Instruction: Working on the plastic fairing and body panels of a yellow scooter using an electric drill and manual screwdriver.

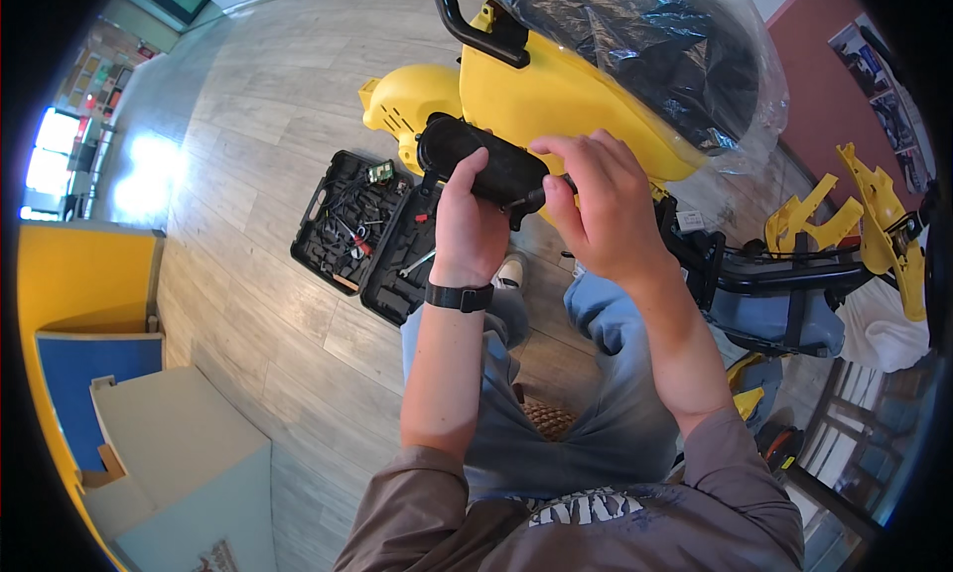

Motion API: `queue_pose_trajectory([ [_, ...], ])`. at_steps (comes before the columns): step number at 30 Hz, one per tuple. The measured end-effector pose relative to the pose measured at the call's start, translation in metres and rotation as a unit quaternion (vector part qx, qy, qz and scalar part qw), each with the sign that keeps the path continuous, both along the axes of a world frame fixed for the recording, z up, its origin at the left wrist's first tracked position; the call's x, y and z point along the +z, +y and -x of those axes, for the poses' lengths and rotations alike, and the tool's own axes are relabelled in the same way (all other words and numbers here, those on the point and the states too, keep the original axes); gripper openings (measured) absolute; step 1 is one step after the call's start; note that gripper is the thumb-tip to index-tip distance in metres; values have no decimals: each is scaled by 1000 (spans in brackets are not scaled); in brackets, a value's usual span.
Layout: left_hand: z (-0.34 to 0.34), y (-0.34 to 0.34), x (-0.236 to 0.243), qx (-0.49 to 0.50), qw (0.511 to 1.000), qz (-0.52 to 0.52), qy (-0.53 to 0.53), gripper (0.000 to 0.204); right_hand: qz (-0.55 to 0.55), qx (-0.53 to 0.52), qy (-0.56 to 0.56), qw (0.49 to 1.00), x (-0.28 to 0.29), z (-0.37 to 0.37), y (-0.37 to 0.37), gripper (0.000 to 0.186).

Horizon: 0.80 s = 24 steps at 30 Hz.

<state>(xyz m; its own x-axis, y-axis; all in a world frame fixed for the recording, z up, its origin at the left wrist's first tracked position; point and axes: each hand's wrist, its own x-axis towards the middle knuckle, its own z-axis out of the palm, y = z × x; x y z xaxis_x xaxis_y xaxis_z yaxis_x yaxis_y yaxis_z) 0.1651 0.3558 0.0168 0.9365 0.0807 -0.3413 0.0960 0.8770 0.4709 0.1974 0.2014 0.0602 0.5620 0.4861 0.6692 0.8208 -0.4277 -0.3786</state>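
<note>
A black, rounded cylindrical part is held up in front of me, above my knees. My left hand is closed around its near side, with the thumb lying along the top. At its right end my right hand is closed, thumb and index finger gripping the edge while the other fingers curl over. A short black stub sticks out from the part's lower side. Behind it stands a large yellow machine body, and what the right fingers cover is hidden.
An open black toolbox with several tools, a wrench and a green circuit board lies on the floor. Clear plastic covers the machine's top. Yellow parts and a black tube frame stand right; a cabinet stands left.
</note>
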Motion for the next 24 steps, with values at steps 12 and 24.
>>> queue_pose_trajectory([
  [12, 0, 2, -5, -15, 1000, 1, -9, 29, 15, 3, -26, 1000, -1, 0, 1, 25],
  [24, -1, 0, -2, -11, 1000, 2, -2, 29, 42, -16, 20, 999, 8, 8, -2, 23],
])
